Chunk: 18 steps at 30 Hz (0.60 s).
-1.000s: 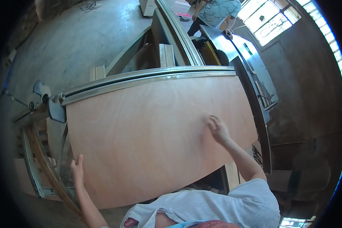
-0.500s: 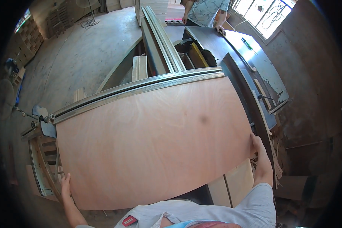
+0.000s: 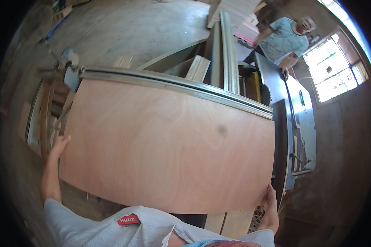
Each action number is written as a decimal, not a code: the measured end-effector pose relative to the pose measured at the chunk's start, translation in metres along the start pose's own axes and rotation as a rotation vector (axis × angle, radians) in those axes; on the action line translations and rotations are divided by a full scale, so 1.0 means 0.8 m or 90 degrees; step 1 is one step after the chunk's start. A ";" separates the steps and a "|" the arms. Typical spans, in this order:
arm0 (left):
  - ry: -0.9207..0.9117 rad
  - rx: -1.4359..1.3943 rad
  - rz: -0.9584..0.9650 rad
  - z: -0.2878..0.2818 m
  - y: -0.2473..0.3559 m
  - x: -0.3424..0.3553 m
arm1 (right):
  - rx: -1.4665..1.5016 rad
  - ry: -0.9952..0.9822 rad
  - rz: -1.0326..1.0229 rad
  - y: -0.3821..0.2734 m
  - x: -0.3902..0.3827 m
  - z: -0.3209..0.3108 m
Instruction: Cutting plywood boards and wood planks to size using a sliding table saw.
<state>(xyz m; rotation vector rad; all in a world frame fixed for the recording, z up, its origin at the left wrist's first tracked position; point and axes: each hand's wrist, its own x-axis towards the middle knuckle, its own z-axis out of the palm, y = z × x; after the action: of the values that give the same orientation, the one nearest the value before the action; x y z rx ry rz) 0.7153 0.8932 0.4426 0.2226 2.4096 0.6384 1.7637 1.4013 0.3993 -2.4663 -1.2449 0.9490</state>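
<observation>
Head view: board (image 3: 169, 144) partly hides left hand (image 3: 60, 147).

The shirt (image 3: 92, 228) is pale grey, thin and softly creased, with short sleeves (image 3: 58, 212) that leave both forearms (image 3: 50, 181) bare. On its chest sits a small red label (image 3: 128, 220) – a slanted rectangle with light lettering. The neckline (image 3: 184, 233) gapes open; below it show light blue and dull red patches (image 3: 235, 244) – too cropped to identify.

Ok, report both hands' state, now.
Left hand: closed on the wooden sheet at its left edge.
Right hand: closed on the same sheet's right edge, near the lower corner.
</observation>
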 end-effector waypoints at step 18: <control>-0.265 -0.336 -0.096 0.002 -0.025 0.045 | 0.274 -0.055 0.086 -0.096 -0.147 0.068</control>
<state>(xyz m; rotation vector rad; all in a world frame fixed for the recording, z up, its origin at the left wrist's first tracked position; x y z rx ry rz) 0.6876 0.8874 0.4121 -0.0481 1.7724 1.0153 1.6290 1.3517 0.4452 -2.2048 -0.7981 1.2216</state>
